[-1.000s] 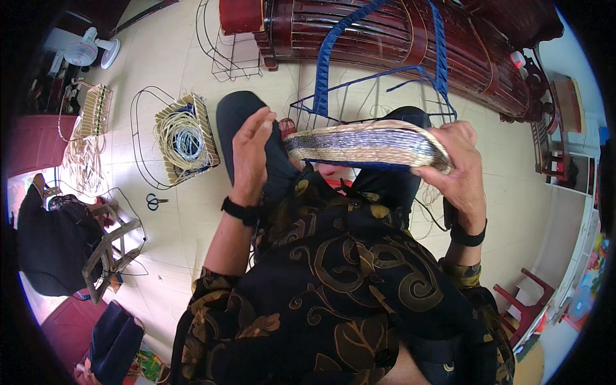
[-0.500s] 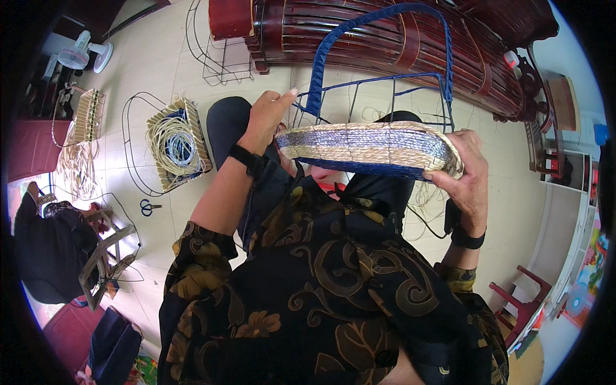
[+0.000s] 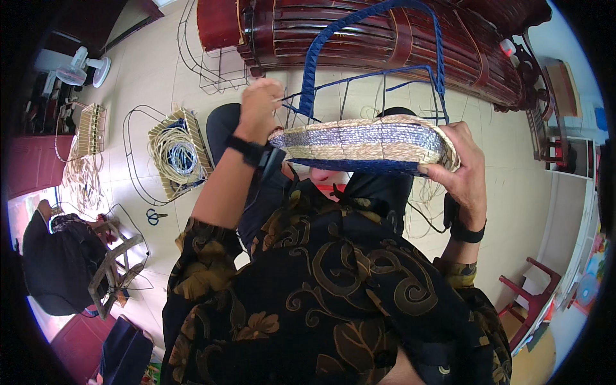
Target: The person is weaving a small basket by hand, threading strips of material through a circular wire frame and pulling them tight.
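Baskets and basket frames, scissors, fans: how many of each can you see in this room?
Baskets with weaving on them: 3, the blue-handled basket in the hands, the floor basket holding coils, and the small side basket.
Bare wire frames: 1
Scissors: 1
Fans: 1
Total: 6

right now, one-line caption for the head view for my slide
Right hand steadies a half-woven basket on its blue wire frame while the left hand pulls a strand.
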A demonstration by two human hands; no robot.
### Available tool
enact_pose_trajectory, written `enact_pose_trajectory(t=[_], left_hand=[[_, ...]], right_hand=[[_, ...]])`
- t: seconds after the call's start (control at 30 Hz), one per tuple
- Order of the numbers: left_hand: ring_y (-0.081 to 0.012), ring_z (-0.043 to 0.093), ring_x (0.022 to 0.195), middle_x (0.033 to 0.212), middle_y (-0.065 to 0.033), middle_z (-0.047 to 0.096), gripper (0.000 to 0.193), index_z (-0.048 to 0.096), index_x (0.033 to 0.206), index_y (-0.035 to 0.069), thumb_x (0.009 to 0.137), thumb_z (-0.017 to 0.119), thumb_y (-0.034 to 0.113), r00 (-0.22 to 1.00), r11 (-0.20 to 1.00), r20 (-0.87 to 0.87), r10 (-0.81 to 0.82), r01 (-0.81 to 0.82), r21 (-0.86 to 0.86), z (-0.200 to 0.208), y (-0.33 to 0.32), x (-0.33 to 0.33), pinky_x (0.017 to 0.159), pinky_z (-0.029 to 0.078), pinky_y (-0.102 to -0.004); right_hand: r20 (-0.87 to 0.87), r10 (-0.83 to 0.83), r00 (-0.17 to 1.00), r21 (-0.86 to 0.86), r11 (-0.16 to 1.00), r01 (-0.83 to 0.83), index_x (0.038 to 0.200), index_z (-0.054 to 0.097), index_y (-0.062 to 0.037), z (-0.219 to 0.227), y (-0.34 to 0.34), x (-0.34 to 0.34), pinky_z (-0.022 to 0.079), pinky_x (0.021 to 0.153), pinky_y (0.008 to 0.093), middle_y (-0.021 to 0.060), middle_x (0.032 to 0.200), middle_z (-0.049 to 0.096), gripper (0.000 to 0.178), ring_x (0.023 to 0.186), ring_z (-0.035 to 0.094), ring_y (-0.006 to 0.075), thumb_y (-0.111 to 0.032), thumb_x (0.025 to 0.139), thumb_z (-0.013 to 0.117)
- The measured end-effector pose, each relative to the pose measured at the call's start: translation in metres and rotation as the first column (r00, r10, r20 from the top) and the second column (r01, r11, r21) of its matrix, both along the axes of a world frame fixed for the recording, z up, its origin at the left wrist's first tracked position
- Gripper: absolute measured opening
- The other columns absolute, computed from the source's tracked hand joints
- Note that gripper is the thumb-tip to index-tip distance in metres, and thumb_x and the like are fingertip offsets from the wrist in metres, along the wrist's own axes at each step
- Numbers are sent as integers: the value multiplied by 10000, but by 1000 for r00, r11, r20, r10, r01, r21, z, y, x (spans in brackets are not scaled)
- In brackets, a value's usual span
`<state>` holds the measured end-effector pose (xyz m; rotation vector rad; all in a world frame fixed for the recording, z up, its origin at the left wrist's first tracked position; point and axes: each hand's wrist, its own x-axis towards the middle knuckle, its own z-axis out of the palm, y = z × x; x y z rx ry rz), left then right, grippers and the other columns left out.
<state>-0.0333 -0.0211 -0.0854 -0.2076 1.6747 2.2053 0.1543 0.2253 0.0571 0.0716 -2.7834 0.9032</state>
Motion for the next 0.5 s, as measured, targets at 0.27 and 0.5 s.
enact_pose_trajectory(t=[0.27,0.5], left_hand=[[-239,548,817,780,-82,556,104,519,801,76,876,520,149,844,860,-471,-257,422,286,38,-96,71,889,386,-419],[-288,601,770,826,-182,634,306,567,745,26,888,493,286,886,933,-432,-169,286,221,69,-155,87,867,393,-454]], right_hand=[[35,-113,993,-157,981,117,1053,585,23,-6,4,0,431,747,304,104,884,576,557,832,527,215,-219,588,771],[-2,-48,999,-112,993,47,1068,584,19,-5,-3,-12,427,756,298,105,891,580,548,837,528,213,-164,583,763]])
